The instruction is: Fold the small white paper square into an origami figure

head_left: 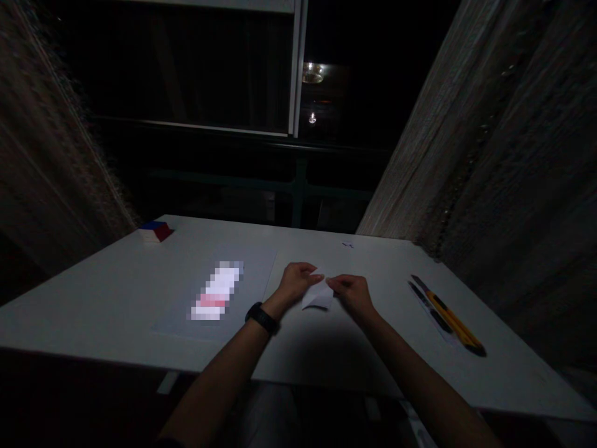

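Observation:
A small folded piece of white paper (pixel 318 295) is held between both hands over the white table (pixel 112 292). My left hand (pixel 295 281), with a black watch (pixel 262 318) on the wrist, pinches the paper's left side with curled fingers. My right hand (pixel 351 294) pinches its right upper edge, fingers closed. The paper's lower part rests on or just above the tabletop. The room is dark.
A large sheet of paper (pixel 186 314) lies flat on the table left of the hands, with a blurred patch (pixel 217 290) on it. A yellow utility knife (pixel 454 322) and a dark pen (pixel 426 306) lie at the right. A red-and-blue block (pixel 155 231) sits far left. Curtains hang on both sides.

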The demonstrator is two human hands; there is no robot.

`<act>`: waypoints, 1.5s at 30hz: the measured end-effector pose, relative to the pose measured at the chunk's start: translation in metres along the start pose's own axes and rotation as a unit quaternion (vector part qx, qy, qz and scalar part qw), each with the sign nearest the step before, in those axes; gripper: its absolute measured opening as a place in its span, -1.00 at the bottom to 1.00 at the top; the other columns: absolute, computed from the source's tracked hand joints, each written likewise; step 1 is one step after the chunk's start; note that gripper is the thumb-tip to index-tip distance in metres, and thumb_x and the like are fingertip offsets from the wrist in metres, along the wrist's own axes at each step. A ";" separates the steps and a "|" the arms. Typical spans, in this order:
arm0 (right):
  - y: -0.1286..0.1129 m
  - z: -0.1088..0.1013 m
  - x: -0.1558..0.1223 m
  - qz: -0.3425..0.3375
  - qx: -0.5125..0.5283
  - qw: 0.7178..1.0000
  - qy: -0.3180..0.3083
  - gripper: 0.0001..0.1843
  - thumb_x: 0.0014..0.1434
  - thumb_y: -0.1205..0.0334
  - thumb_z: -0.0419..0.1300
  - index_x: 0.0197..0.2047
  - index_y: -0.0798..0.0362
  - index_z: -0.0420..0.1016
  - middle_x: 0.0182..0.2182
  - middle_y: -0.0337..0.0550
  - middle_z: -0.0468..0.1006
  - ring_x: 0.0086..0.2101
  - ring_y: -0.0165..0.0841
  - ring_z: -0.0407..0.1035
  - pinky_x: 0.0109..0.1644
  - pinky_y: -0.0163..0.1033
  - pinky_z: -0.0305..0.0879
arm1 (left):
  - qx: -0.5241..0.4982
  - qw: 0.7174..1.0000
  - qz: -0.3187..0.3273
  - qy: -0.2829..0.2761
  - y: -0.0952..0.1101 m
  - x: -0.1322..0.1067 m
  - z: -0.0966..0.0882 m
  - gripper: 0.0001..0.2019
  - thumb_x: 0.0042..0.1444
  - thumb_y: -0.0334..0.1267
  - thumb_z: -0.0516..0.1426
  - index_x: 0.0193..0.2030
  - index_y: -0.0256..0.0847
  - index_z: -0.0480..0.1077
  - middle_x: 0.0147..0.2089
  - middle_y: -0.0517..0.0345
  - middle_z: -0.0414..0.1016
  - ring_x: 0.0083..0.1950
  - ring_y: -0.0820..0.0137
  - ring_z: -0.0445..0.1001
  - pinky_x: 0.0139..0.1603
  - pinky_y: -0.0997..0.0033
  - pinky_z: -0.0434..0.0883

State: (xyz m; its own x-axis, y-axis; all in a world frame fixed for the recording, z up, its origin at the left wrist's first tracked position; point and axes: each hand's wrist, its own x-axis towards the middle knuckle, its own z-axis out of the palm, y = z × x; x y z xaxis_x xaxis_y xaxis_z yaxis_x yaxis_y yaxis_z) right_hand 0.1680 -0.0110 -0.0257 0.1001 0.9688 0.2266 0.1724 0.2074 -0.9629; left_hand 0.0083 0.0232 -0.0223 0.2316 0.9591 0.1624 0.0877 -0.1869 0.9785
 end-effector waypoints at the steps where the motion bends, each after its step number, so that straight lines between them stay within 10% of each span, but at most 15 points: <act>1: 0.000 0.000 0.000 0.003 0.009 1.000 -0.002 -0.74 -0.24 0.08 0.30 -0.60 0.14 0.51 -0.67 -0.18 0.47 -0.60 -0.40 0.29 -0.49 -0.30 0.19 | -0.011 1.000 0.001 -0.010 0.001 -0.001 0.000 -0.65 -0.24 -0.12 0.24 -0.36 -0.38 0.44 -0.47 0.07 0.45 -0.49 0.47 0.36 -0.51 0.51 0.25; 12: -0.011 0.001 -0.005 -0.028 -0.008 0.999 -0.020 -0.72 -0.15 0.05 0.24 -0.59 0.12 0.47 -0.66 -0.19 0.44 -0.59 -0.40 0.28 -0.48 -0.30 0.20 | -0.084 0.993 -0.055 -0.058 0.014 -0.007 -0.004 -0.60 -0.37 -0.28 0.31 -0.30 -0.36 0.37 -0.48 0.11 0.44 -0.51 0.46 0.39 -0.54 0.53 0.26; 22: -0.005 0.014 -0.004 -0.128 -0.118 0.985 -0.002 -0.82 -0.15 0.14 0.25 -0.57 0.09 0.46 -0.58 -0.20 0.41 -0.52 -0.40 0.29 -0.43 -0.31 0.19 | -0.003 0.999 0.028 -0.046 0.002 -0.008 0.004 -0.59 -0.35 -0.29 0.26 -0.31 -0.22 0.21 -0.64 0.40 0.27 -0.67 0.65 0.16 -0.63 0.66 0.05; 38: -0.019 0.013 0.007 0.082 0.097 0.992 -0.027 -0.84 -0.40 0.26 0.32 -0.73 0.12 0.41 -0.74 -0.30 0.37 -0.63 -0.48 0.19 -0.51 -0.33 0.08 | -0.029 0.995 -0.010 -0.099 0.022 -0.014 0.001 -0.57 -0.36 -0.31 0.28 -0.29 -0.23 0.24 -0.64 0.40 0.23 -0.69 0.63 0.16 -0.67 0.66 0.03; 45: -0.019 0.020 0.016 0.042 0.045 0.998 -0.013 -0.82 -0.35 0.21 0.29 -0.73 0.12 0.41 -0.74 -0.29 0.35 -0.63 -0.49 0.16 -0.51 -0.33 0.07 | -0.052 0.994 -0.027 -0.096 0.024 -0.014 -0.002 -0.58 -0.38 -0.35 0.29 -0.30 -0.24 0.28 -0.65 0.40 0.23 -0.69 0.62 0.16 -0.68 0.64 0.04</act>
State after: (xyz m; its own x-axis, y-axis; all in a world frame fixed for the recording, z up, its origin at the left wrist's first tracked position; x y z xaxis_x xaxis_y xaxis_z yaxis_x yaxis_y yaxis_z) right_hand 0.1467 0.0034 -0.0067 0.0858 0.9863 0.1410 0.0749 0.1348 -0.9880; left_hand 0.0054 0.0055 -0.0013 0.4102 0.9073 0.0927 0.0060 -0.1044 0.9945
